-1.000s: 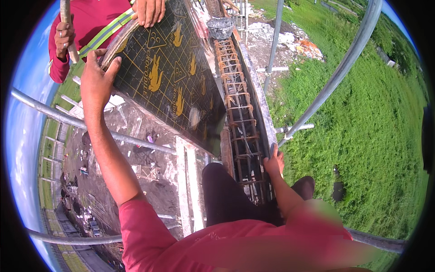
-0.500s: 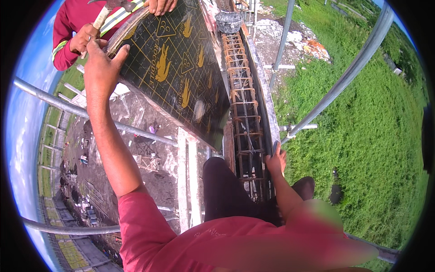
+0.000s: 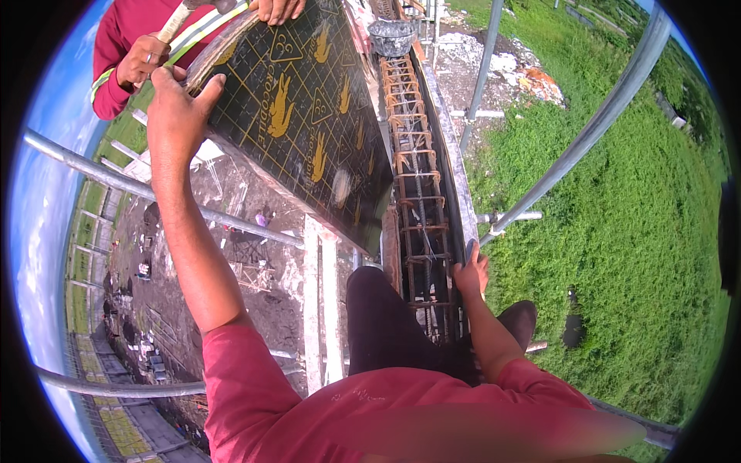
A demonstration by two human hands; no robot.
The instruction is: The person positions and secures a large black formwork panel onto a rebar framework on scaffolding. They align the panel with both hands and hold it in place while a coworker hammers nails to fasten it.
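My left hand (image 3: 181,108) is closed on the top left edge of a large black plywood panel (image 3: 284,150) with yellow grid and animal print, slanting beside a narrow formwork channel. A long cage of rusty rebar (image 3: 413,166) lies in that channel. My right hand (image 3: 471,274) grips the formwork's right-hand board (image 3: 455,170), its fingers around the edge. Across from me a co-worker in a red long-sleeved top holds a hammer (image 3: 175,23) by its pale handle, near my left hand; that worker's other hand (image 3: 279,9) rests on the panel's top edge.
A grey bucket (image 3: 390,38) sits on the channel's far part. Steel scaffold tubes (image 3: 587,131) surround me, and my dark-trousered leg (image 3: 382,316) is beside the channel. Far below are muddy ground with scattered materials, pale beams (image 3: 312,309) and green grass (image 3: 617,270).
The co-worker's hammer has swung from upright at the far left to a tilt toward the panel, its head now showing. The view has shifted slightly; both my hands keep their holds.
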